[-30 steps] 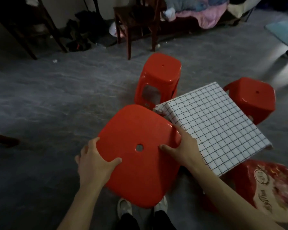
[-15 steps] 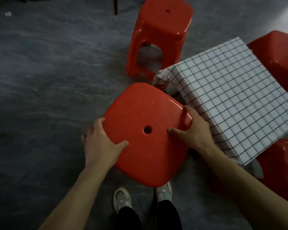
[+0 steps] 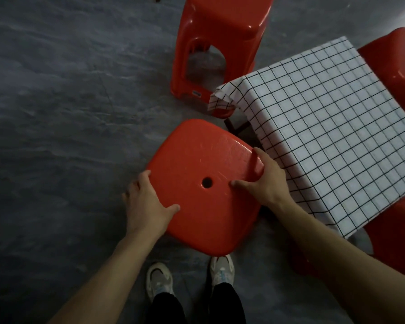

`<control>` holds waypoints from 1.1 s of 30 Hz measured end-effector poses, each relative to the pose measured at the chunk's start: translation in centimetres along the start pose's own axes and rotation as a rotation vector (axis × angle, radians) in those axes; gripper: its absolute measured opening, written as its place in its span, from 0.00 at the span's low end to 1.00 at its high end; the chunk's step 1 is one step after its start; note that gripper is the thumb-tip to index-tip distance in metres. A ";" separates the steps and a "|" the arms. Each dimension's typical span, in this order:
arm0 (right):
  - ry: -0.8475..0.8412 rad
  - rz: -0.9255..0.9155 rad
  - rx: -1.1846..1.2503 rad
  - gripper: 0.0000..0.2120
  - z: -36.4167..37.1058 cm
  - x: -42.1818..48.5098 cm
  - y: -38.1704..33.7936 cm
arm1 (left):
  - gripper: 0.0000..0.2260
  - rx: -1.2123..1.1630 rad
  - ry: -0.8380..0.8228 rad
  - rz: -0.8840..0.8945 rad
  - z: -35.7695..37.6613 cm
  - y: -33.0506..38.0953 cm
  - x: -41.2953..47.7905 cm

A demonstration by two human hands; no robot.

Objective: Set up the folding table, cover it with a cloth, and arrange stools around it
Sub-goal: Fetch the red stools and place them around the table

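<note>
Both hands clasp the red stool (image 3: 204,183) at centre frame: left hand (image 3: 147,206) and right hand (image 3: 264,178) on opposite seat edges. The checked cloth (image 3: 325,127) covers the table just right; three other stools ring it. Since before, the stool sits lower, nearer the floor (image 3: 56,113).

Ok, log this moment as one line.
phase: placing stool | left hand and right hand: grip red stool seat | beside checked-cloth table

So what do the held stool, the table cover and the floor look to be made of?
Held stool: glossy red moulded plastic, judging by sharp highlights and rounded edges. Table cover: thin white sheet with a black grid, possibly vinyl or cloth; its corner flap folds limply. Floor: matt grey, streaked, perhaps concrete or stone-look flooring.
</note>
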State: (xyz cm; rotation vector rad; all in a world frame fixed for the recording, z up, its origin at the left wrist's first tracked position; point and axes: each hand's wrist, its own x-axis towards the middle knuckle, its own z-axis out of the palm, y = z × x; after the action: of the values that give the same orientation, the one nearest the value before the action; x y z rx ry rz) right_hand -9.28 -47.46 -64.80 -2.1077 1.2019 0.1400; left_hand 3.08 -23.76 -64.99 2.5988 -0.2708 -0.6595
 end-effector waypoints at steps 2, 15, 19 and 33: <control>-0.003 0.003 -0.005 0.52 0.4 0.5 1.0 | 0.48 0.007 0.001 -0.012 1.0 0.0 -0.1; -0.165 -0.050 -0.390 0.57 0.5 2.5 0.5 | 0.60 0.237 -0.200 -0.082 3.9 2.5 -0.7; -0.256 -0.068 -0.456 0.68 1.1 2.2 0.7 | 0.65 0.296 -0.229 -0.111 4.3 3.5 -0.4; -0.284 -0.024 -0.456 0.68 0.7 1.7 -0.9 | 0.66 0.410 -0.279 -0.080 3.9 4.1 0.1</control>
State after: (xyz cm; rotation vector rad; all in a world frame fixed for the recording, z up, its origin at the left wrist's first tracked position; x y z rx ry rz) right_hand -7.45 -47.90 -65.55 -2.3810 1.0423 0.7371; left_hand 0.94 -28.87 -66.14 2.9099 -0.4289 -1.0988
